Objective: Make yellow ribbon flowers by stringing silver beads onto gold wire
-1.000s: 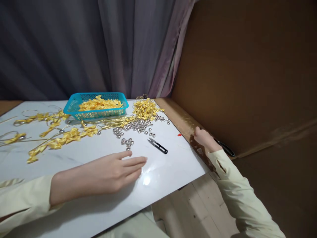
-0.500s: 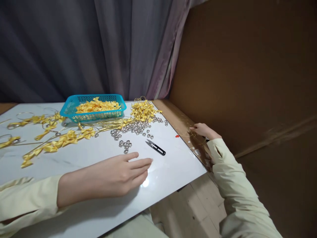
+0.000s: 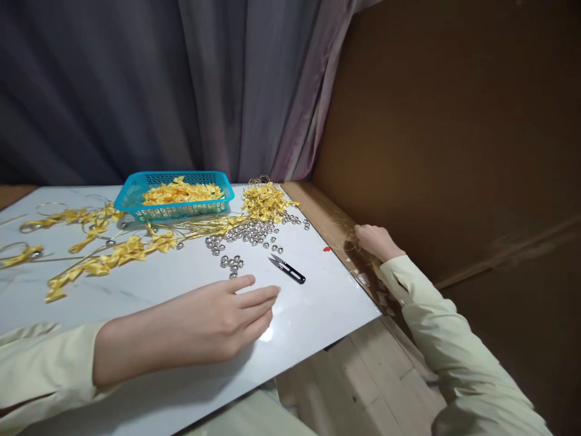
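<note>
My left hand (image 3: 227, 321) lies palm down over the white table (image 3: 313, 327), fingers stretched and holding nothing. Just beyond its fingertips are black thread snips (image 3: 287, 269) and a small group of silver heart-shaped beads (image 3: 233, 263). Off the table's right edge, my right hand (image 3: 377, 241) is closed above the brown ledge. Fine gold threads (image 3: 340, 241) run up to its fingers, but what the fingers pinch is hidden. Yellow ribbon bows on gold cords (image 3: 113, 257) stretch across the table's left half.
A blue basket (image 3: 128, 200) of yellow bows (image 3: 181, 192) stands at the back. Beside it sit a yellow bow bundle (image 3: 264, 201) and a pile of silver beads (image 3: 252, 231). A red piece (image 3: 327, 249) lies near the right edge. A brown panel (image 3: 454, 121) rises on the right.
My right hand has shifted slightly right, its fingers now more curled. My left hand stays almost in place. The whole view has moved a little.
</note>
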A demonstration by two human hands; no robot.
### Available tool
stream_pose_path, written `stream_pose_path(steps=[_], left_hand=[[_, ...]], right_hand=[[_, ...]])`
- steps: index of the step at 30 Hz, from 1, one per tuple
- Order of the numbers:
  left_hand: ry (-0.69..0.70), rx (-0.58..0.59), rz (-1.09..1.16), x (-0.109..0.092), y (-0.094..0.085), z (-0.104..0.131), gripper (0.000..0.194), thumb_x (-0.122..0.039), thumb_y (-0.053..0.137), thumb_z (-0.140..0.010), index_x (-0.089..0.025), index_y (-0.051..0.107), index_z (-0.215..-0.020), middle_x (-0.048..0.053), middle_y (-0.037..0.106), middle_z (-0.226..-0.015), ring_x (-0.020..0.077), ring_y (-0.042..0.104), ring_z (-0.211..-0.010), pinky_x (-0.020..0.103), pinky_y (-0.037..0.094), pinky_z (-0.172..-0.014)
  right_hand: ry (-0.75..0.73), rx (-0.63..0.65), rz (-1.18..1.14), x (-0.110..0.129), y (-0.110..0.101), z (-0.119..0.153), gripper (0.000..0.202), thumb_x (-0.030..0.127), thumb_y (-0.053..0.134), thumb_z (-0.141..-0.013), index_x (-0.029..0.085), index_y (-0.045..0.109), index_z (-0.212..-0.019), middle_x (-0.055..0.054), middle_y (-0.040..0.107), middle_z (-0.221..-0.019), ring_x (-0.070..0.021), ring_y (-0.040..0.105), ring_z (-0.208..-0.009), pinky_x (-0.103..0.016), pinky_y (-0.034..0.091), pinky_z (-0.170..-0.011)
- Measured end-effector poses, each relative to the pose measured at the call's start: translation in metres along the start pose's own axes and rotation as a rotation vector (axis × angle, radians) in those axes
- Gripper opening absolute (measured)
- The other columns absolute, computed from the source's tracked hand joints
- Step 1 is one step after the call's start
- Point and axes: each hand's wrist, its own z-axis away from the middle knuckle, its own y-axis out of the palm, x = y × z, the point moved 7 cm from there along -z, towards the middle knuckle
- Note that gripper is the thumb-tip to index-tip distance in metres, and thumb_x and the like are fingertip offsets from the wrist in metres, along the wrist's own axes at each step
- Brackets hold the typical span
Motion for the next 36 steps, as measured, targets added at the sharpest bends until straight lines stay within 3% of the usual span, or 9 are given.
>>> stream_pose_path(steps=[5,8,10,13,17,21,28,32,36], left_hand=[[-0.03,-0.013,0.015,0.002,-0.001,0.002,0.027,-0.011,0.04,-0.089,-0.018,0.067,-0.091,0.009,0.068,-0.107,0.0207,0.055,-0.113,0.035,0.041,-0.085],[-0.172,-0.022,0.113,0.02,0.003,0.002,0.028,-0.011,0.038,-0.092,-0.016,0.065,-0.095,0.009,0.068,-0.106,0.0212,0.056,-0.11,0.036,0.037,-0.086],[-0.323,-0.005,0.279,0.037,0.008,0.0,0.028,-0.018,0.036,-0.095,-0.018,0.065,-0.097,0.006,0.069,-0.103,0.0198,0.058,-0.106,0.035,0.037,-0.086],[-0.553,0.046,0.587,0.059,0.019,-0.007,0.032,-0.029,0.034,-0.097,-0.02,0.064,-0.102,0.004,0.068,-0.106,0.018,0.059,-0.102,0.031,0.038,-0.087],[-0.731,0.091,0.966,0.065,0.033,-0.017,0.032,-0.036,0.038,-0.095,-0.02,0.066,-0.099,0.001,0.069,-0.103,0.0152,0.061,-0.093,0.024,0.041,-0.081],[-0.735,0.142,0.967,0.056,0.044,-0.015,0.036,-0.047,0.044,-0.09,-0.02,0.068,-0.091,0.001,0.07,-0.086,0.0159,0.06,-0.079,0.025,0.04,-0.074],[-0.669,0.16,0.696,0.049,0.058,-0.007,0.025,-0.029,0.046,-0.091,-0.018,0.064,-0.078,0.0,0.066,-0.07,0.0142,0.054,-0.066,0.03,0.033,-0.078],[-0.665,0.173,0.743,0.048,0.062,-0.005,0.029,-0.027,0.042,-0.091,-0.017,0.062,-0.073,0.0,0.066,-0.067,0.0139,0.055,-0.065,0.028,0.033,-0.073],[-0.706,0.173,0.844,0.046,0.065,0.0,0.034,-0.038,0.046,-0.09,-0.017,0.064,-0.07,-0.001,0.066,-0.066,0.0127,0.056,-0.063,0.025,0.034,-0.072]], right_hand=[[0.066,-0.101,-0.009,-0.022,-0.035,0.009,0.032,0.029,0.037,-0.094,0.01,0.063,-0.094,-0.02,0.066,-0.096,-0.0284,0.064,-0.089,-0.029,0.041,-0.066],[0.106,-0.24,-0.098,-0.026,-0.063,0.034,0.036,0.035,0.031,-0.096,0.014,0.06,-0.094,-0.014,0.067,-0.095,-0.0235,0.063,-0.086,-0.026,0.039,-0.063],[0.064,-0.401,-0.295,-0.013,-0.08,0.06,0.031,0.036,0.037,-0.094,0.015,0.059,-0.085,-0.011,0.067,-0.085,-0.0184,0.061,-0.074,-0.024,0.037,-0.061],[-0.12,-0.53,-0.633,0.032,-0.092,0.104,0.032,0.04,0.043,-0.091,0.016,0.055,-0.074,-0.004,0.058,-0.061,-0.0118,0.047,-0.052,-0.022,0.034,-0.053],[-0.341,-0.427,-1.002,0.105,-0.085,0.143,0.034,0.039,0.044,-0.091,0.017,0.053,-0.068,0.002,0.048,-0.053,-0.0086,0.039,-0.046,-0.02,0.031,-0.048],[-0.36,-0.283,-1.181,0.151,-0.073,0.153,0.032,0.035,0.044,-0.091,0.017,0.049,-0.066,0.003,0.046,-0.055,-0.0081,0.039,-0.05,-0.019,0.031,-0.05],[-0.38,-0.179,-1.231,0.175,-0.066,0.152,0.03,0.034,0.043,-0.091,0.017,0.05,-0.068,0.002,0.05,-0.059,-0.0084,0.04,-0.052,-0.019,0.031,-0.052],[-0.389,-0.144,-1.214,0.18,-0.063,0.153,0.031,0.034,0.041,-0.092,0.017,0.049,-0.067,0.003,0.049,-0.057,-0.0085,0.041,-0.052,-0.019,0.031,-0.051],[-0.375,-0.138,-1.21,0.185,-0.061,0.153,0.03,0.032,0.041,-0.091,0.017,0.048,-0.066,0.003,0.049,-0.057,-0.0088,0.042,-0.052,-0.019,0.031,-0.051]])
